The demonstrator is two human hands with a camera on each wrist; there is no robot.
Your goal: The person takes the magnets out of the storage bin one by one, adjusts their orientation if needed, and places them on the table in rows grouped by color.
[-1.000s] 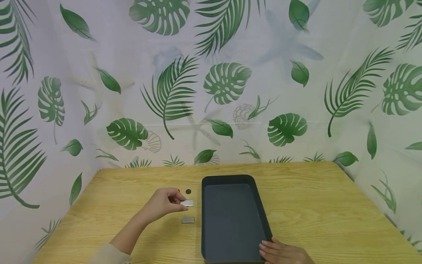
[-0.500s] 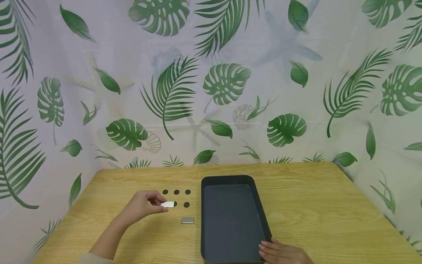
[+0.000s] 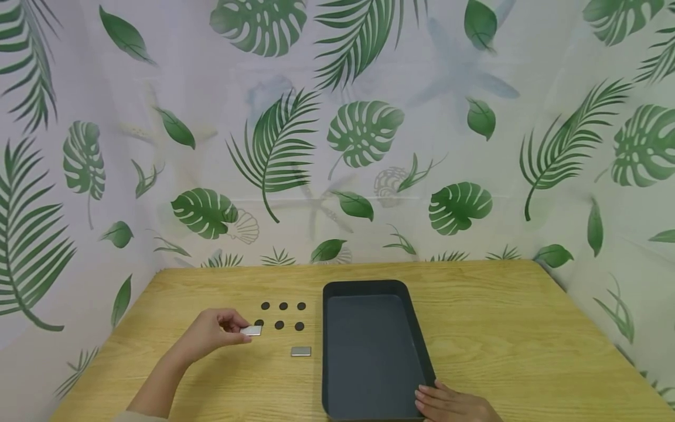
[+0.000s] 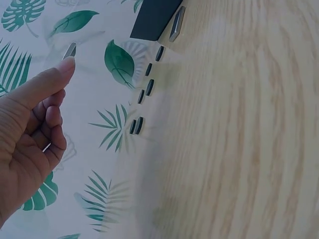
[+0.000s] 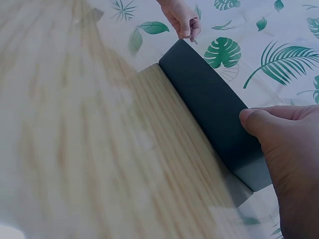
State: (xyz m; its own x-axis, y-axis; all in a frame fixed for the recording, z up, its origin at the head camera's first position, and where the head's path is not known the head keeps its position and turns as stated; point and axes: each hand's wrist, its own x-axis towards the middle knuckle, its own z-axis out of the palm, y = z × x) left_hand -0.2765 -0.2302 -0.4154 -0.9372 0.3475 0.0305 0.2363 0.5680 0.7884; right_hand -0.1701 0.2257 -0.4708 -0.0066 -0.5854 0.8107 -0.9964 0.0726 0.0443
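In the head view my left hand (image 3: 212, 334) pinches a small silver rectangular block (image 3: 252, 331) between thumb and fingers, raised above the table. Just beyond it lie black discs (image 3: 279, 325) in two rows of three. A second silver block (image 3: 301, 351) rests flat, nearer me, beside the left wall of a dark rectangular tray (image 3: 323, 357). At the tray's near right corner, my right hand (image 3: 457, 405) holds the rim, its thumb (image 5: 254, 119) against the wall in the right wrist view. The left wrist view shows the held block's tip (image 4: 71, 50) past my left thumb.
The wood-grain table (image 3: 501, 328) extends to both sides of the tray. A white cloth printed with green leaves (image 3: 364, 132) hangs behind the table and along its left and right sides.
My left hand has moved left with the silver block, away from the tray, and the black discs it covered now show. My right hand stays on the tray.
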